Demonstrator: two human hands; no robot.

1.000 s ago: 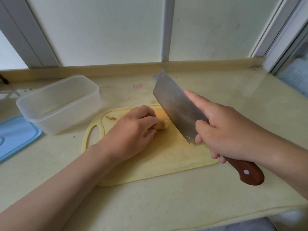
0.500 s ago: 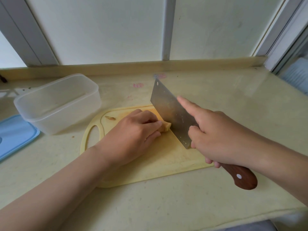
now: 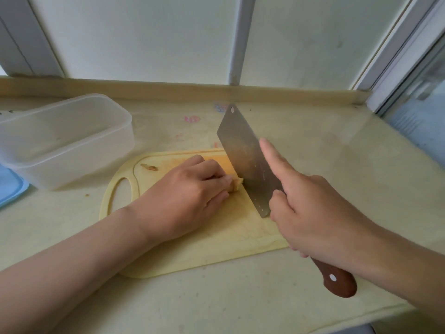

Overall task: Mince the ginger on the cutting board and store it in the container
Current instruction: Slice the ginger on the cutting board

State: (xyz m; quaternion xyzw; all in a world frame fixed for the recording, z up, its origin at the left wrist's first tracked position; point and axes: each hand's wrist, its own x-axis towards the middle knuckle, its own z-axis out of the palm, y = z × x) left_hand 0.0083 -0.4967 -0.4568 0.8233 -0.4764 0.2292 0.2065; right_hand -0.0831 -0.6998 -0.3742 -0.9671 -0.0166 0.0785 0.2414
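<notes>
Pale counter (image 3: 313, 165) under a frosted window (image 3: 144, 32) serves as the work surface. The left hand (image 3: 183, 198) is curled over the ginger (image 3: 237, 184), fingers clamped on it so that only its right end shows past the fingertips. The right hand (image 3: 310, 208) is wrapped round the cleaver (image 3: 243, 160) where blade meets handle (image 3: 337, 280), with the forefinger laid straight along the flat of the blade. The blade is stood on edge just right of the left fingertips, at the ginger's exposed end; whether it has cut through cannot be told. Both are over the board (image 3: 216, 249), where a small scrap (image 3: 149, 167) lies at the far left. The container (image 3: 65, 138) is set left of the board, open, with nothing seen inside and well apart from the ginger; a blue lid (image 3: 10, 186) is cut off at the left edge.

Slicing is judged to be the step in hand, with mincing hardly begun. It would be done well if the left fingertips were tucked back and the knuckles used as a guide for the blade. Thin, even slices should be taken with the blade held vertical, and the piece fed rightward little by little. As the piece shortens, the fingertips are put at greater risk.
</notes>
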